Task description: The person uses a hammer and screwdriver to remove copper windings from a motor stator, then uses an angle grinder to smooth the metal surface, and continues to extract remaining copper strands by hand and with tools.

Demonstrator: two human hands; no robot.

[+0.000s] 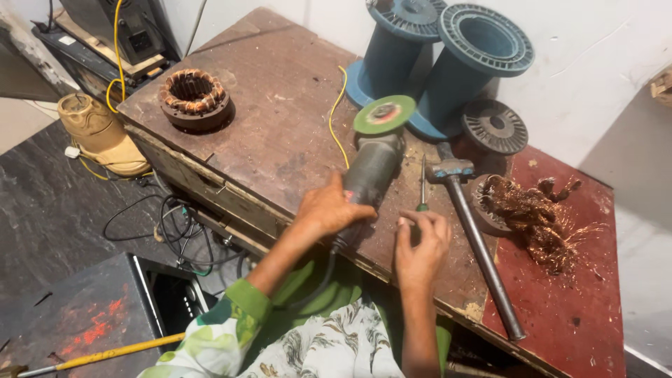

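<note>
On a worn wooden worktop (pixel 280 105), the left hand (pixel 329 208) is wrapped around the body of an angle grinder (pixel 371 168) with a green disc. Just beside it, the right hand (pixel 420 241) pinches a green-handled screwdriver (pixel 422 189). A hammer (pixel 476 238) lies to the right.

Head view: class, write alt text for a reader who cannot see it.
A person's left hand grips an angle grinder with a green disc on a worn wooden workbench, while the right hand holds a green-handled screwdriver. A hammer lies alongside.
</note>
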